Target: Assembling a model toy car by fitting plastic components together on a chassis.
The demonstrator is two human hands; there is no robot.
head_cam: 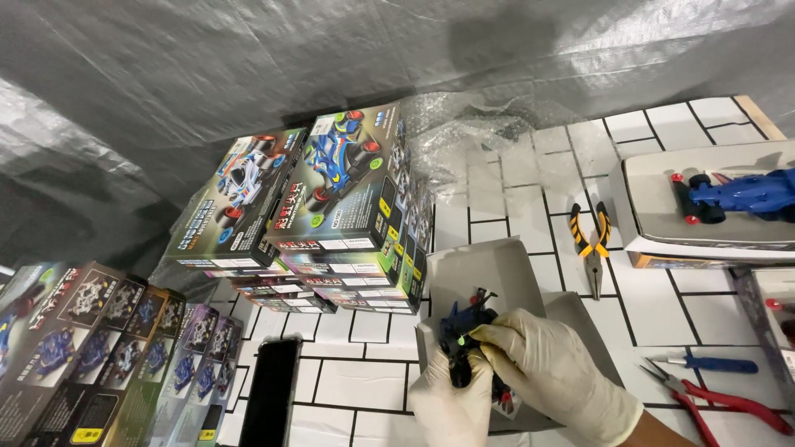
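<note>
Both of my hands wear white gloves and grip a small dark blue toy car chassis [464, 324] with black wheels and a green part. My left hand [451, 401] holds it from below. My right hand [546, 364] grips it from the right side and top. The car is held over an open grey cardboard box lid [489, 269] lying on the white tiled table [530, 199].
Stacked toy car boxes [348, 207] stand to the left, with more boxes [91, 348] at the far left. A black phone [272, 389] lies near the front. Yellow-handled pliers [590, 240], a blue screwdriver [712, 362], red pliers [729, 406] and a tray holding a blue car [745, 194] sit right.
</note>
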